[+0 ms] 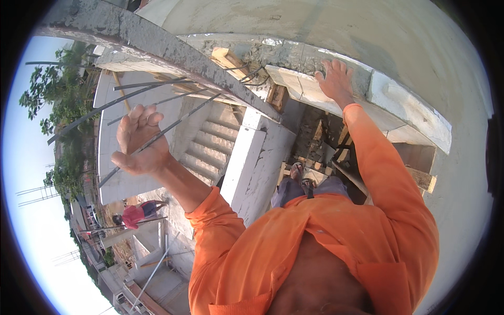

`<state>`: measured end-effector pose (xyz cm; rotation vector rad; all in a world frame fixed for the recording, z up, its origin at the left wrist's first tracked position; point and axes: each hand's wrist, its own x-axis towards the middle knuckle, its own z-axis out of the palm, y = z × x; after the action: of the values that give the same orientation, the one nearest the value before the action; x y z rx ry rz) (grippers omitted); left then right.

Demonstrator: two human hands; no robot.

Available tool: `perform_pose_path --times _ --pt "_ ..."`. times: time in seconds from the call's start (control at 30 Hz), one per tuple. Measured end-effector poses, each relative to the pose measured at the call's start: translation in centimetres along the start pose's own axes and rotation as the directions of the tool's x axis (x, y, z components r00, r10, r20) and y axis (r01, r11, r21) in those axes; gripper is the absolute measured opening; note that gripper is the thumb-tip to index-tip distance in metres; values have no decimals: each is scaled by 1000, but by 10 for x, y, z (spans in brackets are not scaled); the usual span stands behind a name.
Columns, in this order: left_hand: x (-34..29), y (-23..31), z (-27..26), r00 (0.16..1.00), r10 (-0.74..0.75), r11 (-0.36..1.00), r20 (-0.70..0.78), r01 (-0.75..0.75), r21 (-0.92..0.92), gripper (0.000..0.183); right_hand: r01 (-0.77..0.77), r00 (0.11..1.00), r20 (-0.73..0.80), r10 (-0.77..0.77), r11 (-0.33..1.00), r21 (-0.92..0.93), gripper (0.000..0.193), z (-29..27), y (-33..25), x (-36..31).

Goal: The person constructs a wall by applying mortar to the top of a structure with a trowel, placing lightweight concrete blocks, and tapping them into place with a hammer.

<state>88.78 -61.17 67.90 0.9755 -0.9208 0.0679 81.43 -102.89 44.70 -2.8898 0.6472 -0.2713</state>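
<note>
And there's the left grip [147,137], loosely cupped, fingers half-curled, a dark steel rod [184,122] crossing by the palm; whether they touch, I can't tell! That rod looks stiff and rough, likely best held along its bare middle. Over here, the right grip [337,84] lies spread on the concrete ledge [302,55], clasping nothing; solid, gritty, heavy stuff, I'd judge. Another rod [94,113] and a slanting grey beam [173,50] crowd the left side.

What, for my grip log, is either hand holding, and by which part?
Nothing appears gripped: the left hand is open, a rebar rod crossing its palm; the right hand rests on the concrete ledge.
</note>
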Motion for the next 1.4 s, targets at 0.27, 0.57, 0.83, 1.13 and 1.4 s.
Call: perform_pose_path --times 0.27,0.57,0.83,1.13,1.4 --pt "81 -20 25 992 128 991 10 -128 28 81 13 1000 -11 -14 999 -37 49 -9 -4 0" --pt "162 -39 54 928 139 827 -347 84 556 81 7 1000 28 -7 1000 3 52 -10 -4 6" --pt "256 -104 79 973 -133 795 -188 218 566 75 9 1000 -27 -10 999 -31 53 -7 1 -4" --pt "297 -146 88 950 -311 871 -40 301 388 58 18 997 -73 -22 998 -61 49 -2 7 -3" --pt "214 -60 44 976 -212 977 -55 212 -16 55 18 1000 -17 -18 1000 -23 50 4 -12 12"
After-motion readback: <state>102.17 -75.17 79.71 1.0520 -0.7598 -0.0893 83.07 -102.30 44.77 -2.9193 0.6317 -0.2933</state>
